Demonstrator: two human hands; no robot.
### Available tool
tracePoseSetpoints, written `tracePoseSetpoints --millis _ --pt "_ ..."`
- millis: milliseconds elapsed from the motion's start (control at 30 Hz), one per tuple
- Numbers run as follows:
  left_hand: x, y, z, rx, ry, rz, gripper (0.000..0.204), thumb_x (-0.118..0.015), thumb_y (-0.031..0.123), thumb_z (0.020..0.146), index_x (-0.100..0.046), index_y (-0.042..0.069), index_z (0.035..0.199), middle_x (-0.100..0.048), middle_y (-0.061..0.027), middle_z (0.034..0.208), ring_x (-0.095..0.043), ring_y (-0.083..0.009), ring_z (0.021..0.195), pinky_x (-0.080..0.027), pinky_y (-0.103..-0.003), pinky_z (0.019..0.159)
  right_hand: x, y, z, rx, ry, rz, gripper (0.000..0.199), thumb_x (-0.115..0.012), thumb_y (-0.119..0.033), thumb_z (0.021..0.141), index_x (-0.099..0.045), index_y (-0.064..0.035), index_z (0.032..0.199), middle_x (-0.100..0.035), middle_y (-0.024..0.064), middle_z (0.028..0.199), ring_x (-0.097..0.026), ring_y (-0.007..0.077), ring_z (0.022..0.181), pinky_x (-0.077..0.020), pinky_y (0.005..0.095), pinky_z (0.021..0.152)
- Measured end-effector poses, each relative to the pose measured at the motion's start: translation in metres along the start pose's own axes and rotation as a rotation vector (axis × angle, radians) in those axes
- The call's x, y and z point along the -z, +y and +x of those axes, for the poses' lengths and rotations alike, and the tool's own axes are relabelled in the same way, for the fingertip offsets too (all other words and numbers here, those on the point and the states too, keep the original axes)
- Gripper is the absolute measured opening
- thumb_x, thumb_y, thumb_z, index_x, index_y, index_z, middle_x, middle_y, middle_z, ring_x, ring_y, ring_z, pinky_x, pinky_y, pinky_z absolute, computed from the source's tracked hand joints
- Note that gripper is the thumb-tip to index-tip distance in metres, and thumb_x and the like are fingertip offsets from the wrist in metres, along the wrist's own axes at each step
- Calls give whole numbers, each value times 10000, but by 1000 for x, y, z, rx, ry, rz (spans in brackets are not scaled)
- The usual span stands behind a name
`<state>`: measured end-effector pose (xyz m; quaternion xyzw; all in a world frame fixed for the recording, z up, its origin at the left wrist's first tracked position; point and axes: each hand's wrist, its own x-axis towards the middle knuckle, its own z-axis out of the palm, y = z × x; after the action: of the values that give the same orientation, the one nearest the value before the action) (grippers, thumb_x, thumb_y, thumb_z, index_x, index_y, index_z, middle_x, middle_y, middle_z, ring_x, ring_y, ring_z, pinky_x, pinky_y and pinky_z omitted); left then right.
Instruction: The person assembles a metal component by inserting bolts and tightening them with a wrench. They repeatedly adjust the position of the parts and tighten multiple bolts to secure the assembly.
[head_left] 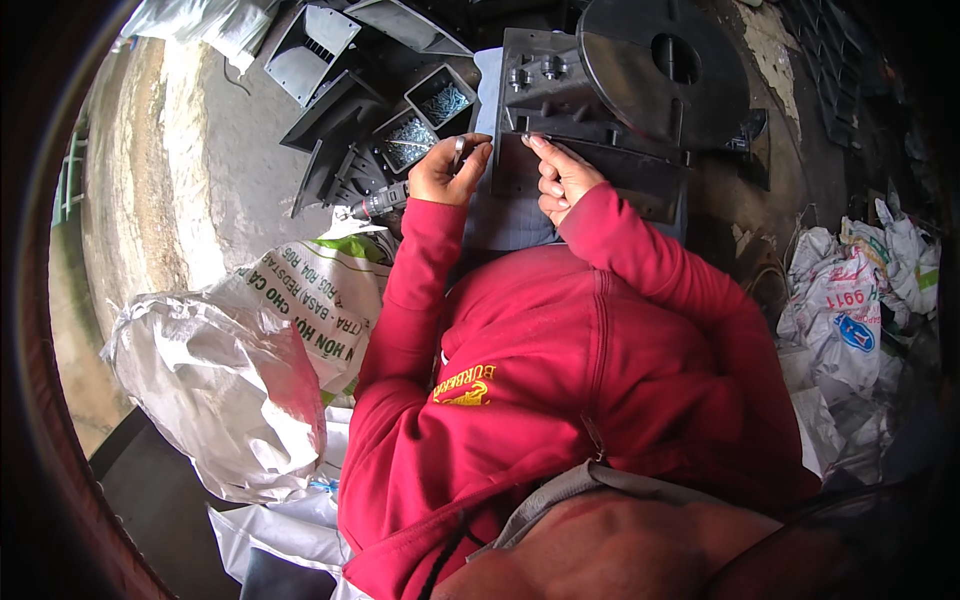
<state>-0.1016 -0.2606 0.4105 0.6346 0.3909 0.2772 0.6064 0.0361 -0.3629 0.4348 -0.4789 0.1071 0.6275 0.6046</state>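
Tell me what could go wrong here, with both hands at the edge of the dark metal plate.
1. The left hand pinches a small metal fastener in a fingertip grip; it could slip and fall among the parts below.
2. The right hand presses fingertips on the dark metal plate edge; they might get pinched or scraped.
3. The cordless drill lying beside the left wrist could be knocked.

Bare, worn concrete floor (180,170) in daylight from nine to eleven o'clock. Crumpled white woven sacks (230,380) heaped at eight o'clock, more sacks (850,300) at three. Cracked, flaking wall (775,50) at one o'clock.
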Motion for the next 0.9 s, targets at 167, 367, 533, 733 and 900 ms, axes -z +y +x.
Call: tracePoseSetpoints --millis 167,367,533,733,900 --pt "-1 -10 -3 -26 11 80 149 -662 143 815 -666 37 920 -572 39 634 -455 -21 553 -381 -192 504 5 5 1 56 -55 63 222 -633 -238 844 -571 -94 1001 -408 -76 600 -317 6 424 -218 161 356" --pt "5 -23 -1 -130 0 194 165 -677 145 809 -675 39 935 -573 8 771 -480 -40 624 -391 -190 565 9 3 7 37 -179 120 174 -626 -221 850 -568 -104 965 -403 -79 550 -324 11 409 -219 161 354" --pt "9 -31 -1 -113 4 215 172 -685 126 797 -677 38 946 -587 -4 813 -512 -60 697 -412 -204 645 10 4 11 35 -236 169 242 -685 -292 804 -484 -167 758 -408 -84 557 -322 7 410 -209 163 368" --pt "14 -24 -4 14 -49 23 184 -699 115 787 -676 31 949 -632 7 845 -536 -53 741 -422 -201 674 7 4 10 46 -245 198 425 -620 -342 848 -481 -2 1062 -376 -73 534 -307 15 418 -215 165 367" --pt "17 -13 -4 57 -71 -170 170 -706 80 774 -670 14 926 -637 7 838 -516 -41 685 -414 -184 619 4 3 7 62 -208 186 339 -622 -314 850 -503 -36 1003 -366 -78 532 -298 16 410 -206 168 362"
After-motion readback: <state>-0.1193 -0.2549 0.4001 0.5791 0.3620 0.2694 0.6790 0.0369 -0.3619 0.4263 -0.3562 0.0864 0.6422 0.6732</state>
